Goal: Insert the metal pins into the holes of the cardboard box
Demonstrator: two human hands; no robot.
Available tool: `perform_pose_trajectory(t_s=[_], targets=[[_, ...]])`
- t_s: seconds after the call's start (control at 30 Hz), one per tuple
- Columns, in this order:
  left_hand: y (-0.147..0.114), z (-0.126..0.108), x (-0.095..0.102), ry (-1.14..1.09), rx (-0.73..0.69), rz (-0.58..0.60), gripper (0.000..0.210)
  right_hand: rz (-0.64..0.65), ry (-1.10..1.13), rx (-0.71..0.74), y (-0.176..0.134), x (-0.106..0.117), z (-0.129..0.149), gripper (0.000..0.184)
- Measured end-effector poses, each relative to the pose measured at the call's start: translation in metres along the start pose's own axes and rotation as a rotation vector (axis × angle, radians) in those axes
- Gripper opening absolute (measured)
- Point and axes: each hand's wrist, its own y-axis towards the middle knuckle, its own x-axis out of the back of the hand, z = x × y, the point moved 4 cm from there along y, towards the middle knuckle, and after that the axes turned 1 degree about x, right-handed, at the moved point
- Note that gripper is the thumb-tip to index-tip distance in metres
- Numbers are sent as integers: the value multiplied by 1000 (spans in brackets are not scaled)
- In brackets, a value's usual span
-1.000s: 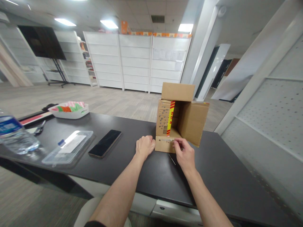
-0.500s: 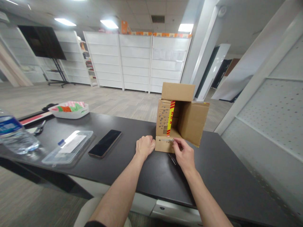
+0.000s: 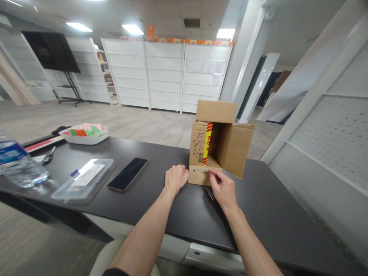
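An open cardboard box (image 3: 232, 147) stands on the dark table, its opening facing me and its flaps spread. Red and yellow tape runs down its left flap, which carries many small dark dots. Along the lower flap (image 3: 198, 178) is a row of small shiny dots. My right hand (image 3: 223, 187) pinches at the right end of that row; what sits between its fingertips is too small to make out. Beside the lower left corner of the box, my left hand (image 3: 176, 178) rests closed on the table. A thin, shiny, pen-like object (image 3: 209, 193) lies under my right hand, partly hidden.
Left of my hands lie a black phone (image 3: 128, 174) and a clear plastic case (image 3: 83, 180). Farther left are a water bottle (image 3: 21, 165) on its side and a white basket (image 3: 86, 140) with colourful contents. A perforated panel (image 3: 330, 134) borders the right side.
The fingertips of my right hand have shifted slightly to the left along the lower flap. My left hand and the box stay where they were.
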Motion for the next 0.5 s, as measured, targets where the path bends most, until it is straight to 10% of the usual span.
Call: perform_pose_trajectory(t_s=[0.5], targets=[[0, -1, 1, -6, 8, 15, 30, -26, -55, -43, 2, 3, -1, 28]])
